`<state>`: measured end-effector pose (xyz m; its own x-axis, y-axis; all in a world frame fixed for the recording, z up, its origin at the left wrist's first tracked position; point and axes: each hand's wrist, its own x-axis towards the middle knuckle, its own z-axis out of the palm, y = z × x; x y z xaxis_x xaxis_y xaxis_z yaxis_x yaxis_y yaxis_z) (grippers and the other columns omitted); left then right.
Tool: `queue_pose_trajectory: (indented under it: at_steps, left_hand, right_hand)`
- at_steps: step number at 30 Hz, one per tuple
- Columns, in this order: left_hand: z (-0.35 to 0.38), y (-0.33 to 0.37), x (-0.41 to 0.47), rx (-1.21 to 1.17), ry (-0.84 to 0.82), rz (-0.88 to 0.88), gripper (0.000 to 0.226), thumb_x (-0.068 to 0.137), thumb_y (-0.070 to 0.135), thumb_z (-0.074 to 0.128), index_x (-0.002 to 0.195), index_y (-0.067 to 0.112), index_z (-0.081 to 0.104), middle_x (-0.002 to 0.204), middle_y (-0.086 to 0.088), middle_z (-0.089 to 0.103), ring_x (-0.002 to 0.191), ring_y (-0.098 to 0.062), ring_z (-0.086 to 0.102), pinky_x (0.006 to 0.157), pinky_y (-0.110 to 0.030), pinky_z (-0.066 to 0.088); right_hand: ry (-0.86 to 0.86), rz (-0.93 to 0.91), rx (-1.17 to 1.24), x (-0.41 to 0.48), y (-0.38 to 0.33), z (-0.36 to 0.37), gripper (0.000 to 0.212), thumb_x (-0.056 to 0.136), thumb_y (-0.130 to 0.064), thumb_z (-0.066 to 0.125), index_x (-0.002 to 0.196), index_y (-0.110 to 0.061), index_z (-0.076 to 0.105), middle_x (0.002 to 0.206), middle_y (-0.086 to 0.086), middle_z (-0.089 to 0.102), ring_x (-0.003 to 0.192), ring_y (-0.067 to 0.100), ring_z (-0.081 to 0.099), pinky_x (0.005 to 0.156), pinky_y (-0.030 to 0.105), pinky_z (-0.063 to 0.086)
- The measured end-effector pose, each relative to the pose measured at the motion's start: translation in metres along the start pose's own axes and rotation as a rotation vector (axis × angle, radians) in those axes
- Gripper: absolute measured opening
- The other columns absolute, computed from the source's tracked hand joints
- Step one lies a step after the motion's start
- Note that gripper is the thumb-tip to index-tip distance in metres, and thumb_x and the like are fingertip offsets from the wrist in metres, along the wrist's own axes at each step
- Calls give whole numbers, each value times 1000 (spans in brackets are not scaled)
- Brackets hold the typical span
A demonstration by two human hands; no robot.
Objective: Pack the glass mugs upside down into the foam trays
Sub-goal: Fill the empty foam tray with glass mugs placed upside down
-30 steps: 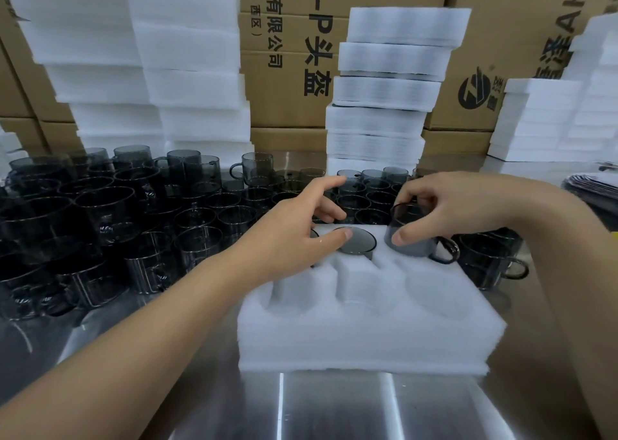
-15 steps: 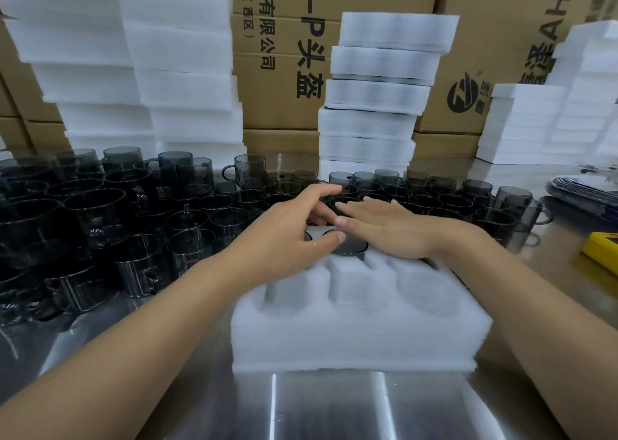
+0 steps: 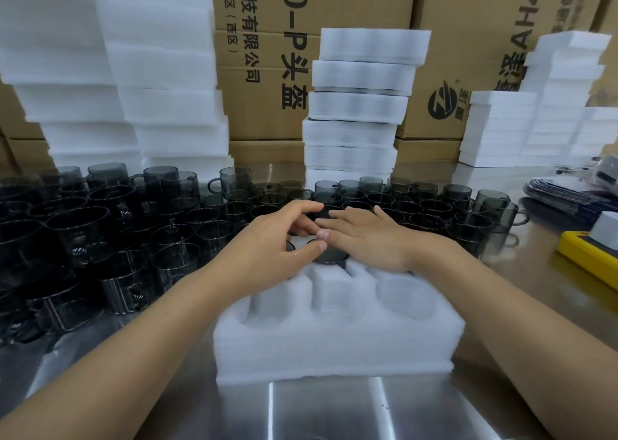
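A white foam tray lies on the steel table in front of me. A dark glass mug stands upside down in its back row, its round base showing between my hands. My left hand is curled in a claw over another upturned mug at the back left, which is mostly hidden, and its thumb tip touches the middle mug's base. My right hand lies flat with straight fingers over the back right pocket and hides what is under it. The three front pockets show only foam.
Many loose smoky glass mugs crowd the table to the left and behind the tray. Behind them rise stacks of foam trays and cardboard boxes. A yellow object and dark flat sheets lie at the right.
My right hand set a mug down at the tray's back right, let go and flattened over it. My left hand has stayed over the back left mug.
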<state>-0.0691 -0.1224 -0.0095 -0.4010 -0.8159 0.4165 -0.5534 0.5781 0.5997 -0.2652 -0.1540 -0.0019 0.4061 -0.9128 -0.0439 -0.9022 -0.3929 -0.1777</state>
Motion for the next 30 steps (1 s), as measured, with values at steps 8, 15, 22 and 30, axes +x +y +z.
queue_pose_trajectory:
  at_steps: [8, 15, 22, 30]
  left_hand:
    - [-2, 1, -1, -23, 1, -27, 38, 86, 38, 64, 113, 56, 44, 106, 19, 62, 87, 3, 59, 62, -9, 46]
    - [-1, -1, 2, 40, -21, -26, 33, 85, 38, 62, 106, 58, 46, 100, 27, 62, 96, 11, 52, 78, -10, 42]
    - [-2, 0, 0, 39, -18, -22, 29, 86, 38, 63, 102, 58, 49, 98, 29, 62, 92, 7, 55, 67, -6, 40]
    - [-1, 0, 0, 82, -25, 1, 24, 87, 37, 63, 105, 50, 56, 97, 30, 61, 95, 16, 50, 69, -3, 37]
  right_hand:
    - [761, 231, 447, -12, 70, -60, 36, 100, -29, 34, 130, -26, 54, 123, -5, 58, 105, 19, 58, 80, 28, 47]
    - [519, 883, 23, -11, 188, -72, 43, 92, -19, 36, 131, -5, 45, 133, 22, 46, 117, 42, 48, 99, 47, 39]
    - [390, 949, -100, 3, 203, -51, 41, 94, -21, 39, 133, -8, 41, 135, 21, 49, 119, 39, 48, 95, 44, 36]
    - [300, 1096, -36, 15, 206, -41, 34, 92, -23, 37, 120, -13, 53, 136, 15, 49, 129, 35, 40, 112, 48, 14]
